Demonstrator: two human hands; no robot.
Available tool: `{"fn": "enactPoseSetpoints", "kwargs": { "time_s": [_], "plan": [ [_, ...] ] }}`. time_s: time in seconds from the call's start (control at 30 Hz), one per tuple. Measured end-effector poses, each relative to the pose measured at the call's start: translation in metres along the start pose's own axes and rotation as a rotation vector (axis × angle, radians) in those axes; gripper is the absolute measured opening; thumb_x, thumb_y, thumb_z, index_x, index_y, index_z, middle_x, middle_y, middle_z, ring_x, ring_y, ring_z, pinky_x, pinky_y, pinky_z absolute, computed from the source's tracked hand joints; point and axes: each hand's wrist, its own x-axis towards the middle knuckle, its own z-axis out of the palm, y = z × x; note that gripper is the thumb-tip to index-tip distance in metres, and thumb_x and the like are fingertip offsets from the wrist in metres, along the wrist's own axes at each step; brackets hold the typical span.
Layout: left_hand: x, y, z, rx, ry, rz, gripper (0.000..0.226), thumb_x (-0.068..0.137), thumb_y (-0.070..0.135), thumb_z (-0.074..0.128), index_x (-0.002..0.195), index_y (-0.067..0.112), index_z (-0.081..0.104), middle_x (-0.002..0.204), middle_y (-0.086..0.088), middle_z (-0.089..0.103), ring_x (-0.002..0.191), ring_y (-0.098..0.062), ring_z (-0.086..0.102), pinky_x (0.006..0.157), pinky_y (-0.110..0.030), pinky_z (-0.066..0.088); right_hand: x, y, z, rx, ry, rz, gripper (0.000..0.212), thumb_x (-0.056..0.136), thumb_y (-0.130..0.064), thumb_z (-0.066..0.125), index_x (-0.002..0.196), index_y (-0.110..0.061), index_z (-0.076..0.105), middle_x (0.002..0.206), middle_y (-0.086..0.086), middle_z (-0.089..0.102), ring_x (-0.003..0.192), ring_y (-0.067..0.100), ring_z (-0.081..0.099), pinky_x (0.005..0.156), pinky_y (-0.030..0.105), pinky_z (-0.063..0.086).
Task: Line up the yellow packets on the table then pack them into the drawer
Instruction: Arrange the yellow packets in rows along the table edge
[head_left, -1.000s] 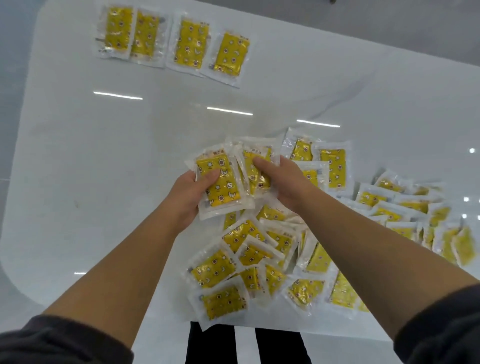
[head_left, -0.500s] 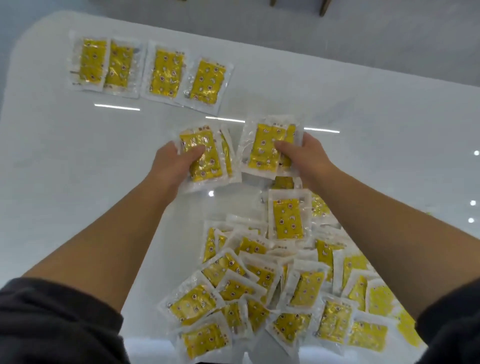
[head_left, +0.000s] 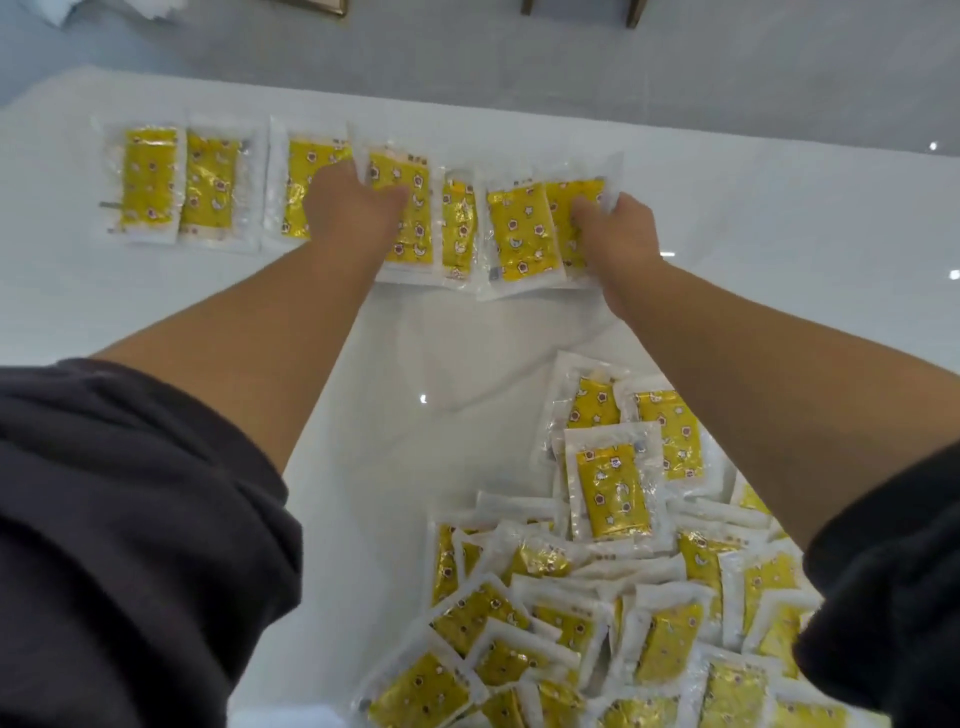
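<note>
Several yellow packets in clear wrappers lie side by side in a row (head_left: 208, 184) along the far side of the white table (head_left: 467, 343). My left hand (head_left: 350, 205) grips packets (head_left: 410, 208) at the row's right end, thumb on top. My right hand (head_left: 613, 236) holds two more packets (head_left: 524, 234) just to the right, low over the table or on it. A loose heap of yellow packets (head_left: 613, 587) lies near me at the lower right. No drawer is in view.
The table's far edge (head_left: 675, 127) runs behind the row, with grey floor and chair legs (head_left: 631, 13) beyond. Bare white tabletop lies between the row and the heap and to the left. My dark sleeves fill the lower corners.
Both hands moved away from me with their packets, from above the heap to the far row, where the packets now line up beside the earlier ones.
</note>
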Motion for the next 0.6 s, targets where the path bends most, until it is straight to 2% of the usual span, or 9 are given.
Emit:
{"fn": "enactPoseSetpoints", "kwargs": {
  "time_s": [0.03, 0.07, 0.1, 0.17, 0.23, 0.3, 0.4, 0.5, 0.6],
  "plan": [
    [0.0, -0.002, -0.002, 0.005, 0.03, 0.008, 0.023, 0.085, 0.032, 0.068, 0.084, 0.018, 0.05, 0.081, 0.005, 0.048, 0.081, -0.016, 0.049, 0.069, -0.027, 0.04, 0.001, 0.001, -0.004, -0.039, 0.03, -0.007, 0.014, 0.092, -0.025, 0.053, 0.098, -0.014, 0.059, 0.083, -0.003, 0.058, 0.082, 0.018, 0.058, 0.072, 0.03, 0.048],
    [0.001, -0.004, -0.005, 0.008, 0.052, 0.017, 0.022, 0.085, 0.033, 0.068, 0.086, 0.02, 0.05, 0.083, 0.007, 0.048, 0.083, -0.015, 0.049, 0.07, -0.026, 0.04, 0.001, 0.003, -0.008, -0.103, 0.057, -0.025, 0.015, 0.093, -0.027, 0.052, 0.098, -0.014, 0.057, 0.084, -0.003, 0.056, 0.084, 0.018, 0.056, 0.072, 0.029, 0.045],
    [0.0, -0.005, -0.008, 0.033, 0.072, 0.027, 0.023, 0.085, 0.033, 0.068, 0.098, 0.02, 0.054, 0.091, 0.007, 0.052, 0.088, -0.015, 0.051, 0.074, -0.025, 0.041, 0.001, 0.004, -0.013, -0.178, 0.074, -0.044, 0.018, 0.094, -0.029, 0.052, 0.102, -0.014, 0.055, 0.09, -0.002, 0.057, 0.087, 0.018, 0.056, 0.073, 0.029, 0.044],
    [0.002, -0.008, -0.015, 0.144, 0.088, 0.027, 0.052, 0.084, 0.037, 0.069, 0.128, 0.017, 0.051, 0.117, 0.002, 0.057, 0.107, -0.018, 0.055, 0.09, -0.028, 0.043, 0.0, 0.006, -0.021, -0.311, 0.074, -0.062, 0.033, 0.094, -0.032, 0.054, 0.121, -0.014, 0.052, 0.109, 0.001, 0.058, 0.097, 0.019, 0.057, 0.081, 0.03, 0.047],
    [0.003, -0.01, -0.02, 0.302, 0.143, 0.044, 0.065, 0.081, 0.043, 0.071, 0.136, 0.017, 0.046, 0.131, -0.005, 0.051, 0.123, -0.024, 0.048, 0.1, -0.04, 0.042, -0.003, 0.009, -0.027, -0.436, 0.079, -0.097, 0.048, 0.094, -0.031, 0.057, 0.137, -0.013, 0.044, 0.13, 0.006, 0.051, 0.113, 0.021, 0.054, 0.093, 0.033, 0.045],
    [-0.008, -0.011, -0.022, 0.388, 0.174, 0.084, 0.064, 0.081, 0.042, 0.071, 0.135, 0.02, 0.046, 0.134, -0.005, 0.047, 0.127, -0.026, 0.042, 0.101, -0.046, 0.039, -0.01, 0.013, -0.031, -0.558, 0.103, -0.152, 0.052, 0.094, -0.029, 0.057, 0.141, -0.012, 0.041, 0.138, 0.009, 0.044, 0.123, 0.025, 0.049, 0.1, 0.036, 0.041],
    [-0.04, -0.018, -0.022, 0.4, 0.127, 0.198, 0.054, 0.082, 0.037, 0.071, 0.13, 0.022, 0.05, 0.134, -0.003, 0.047, 0.127, -0.024, 0.041, 0.1, -0.043, 0.036, -0.033, 0.021, -0.038, -0.625, 0.095, -0.231, 0.047, 0.094, -0.025, 0.054, 0.139, -0.013, 0.044, 0.141, 0.008, 0.04, 0.127, 0.025, 0.043, 0.103, 0.038, 0.038],
    [-0.085, -0.032, -0.017, 0.388, 0.03, 0.259, 0.042, 0.085, 0.033, 0.068, 0.123, 0.023, 0.055, 0.129, -0.001, 0.051, 0.124, -0.022, 0.042, 0.101, -0.04, 0.033, -0.062, 0.036, -0.053, -0.637, 0.041, -0.322, 0.042, 0.092, -0.021, 0.056, 0.133, -0.016, 0.049, 0.136, 0.006, 0.044, 0.124, 0.023, 0.046, 0.104, 0.039, 0.039],
    [-0.131, -0.053, -0.005, 0.332, -0.115, 0.233, 0.03, 0.084, 0.029, 0.068, 0.113, 0.024, 0.059, 0.112, 0.004, 0.059, 0.111, -0.02, 0.053, 0.1, -0.042, 0.04, -0.086, 0.056, -0.071, -0.714, -0.061, -0.367, 0.04, 0.091, -0.021, 0.056, 0.13, -0.016, 0.051, 0.131, 0.006, 0.051, 0.12, 0.024, 0.05, 0.102, 0.043, 0.041]
  ]
}}
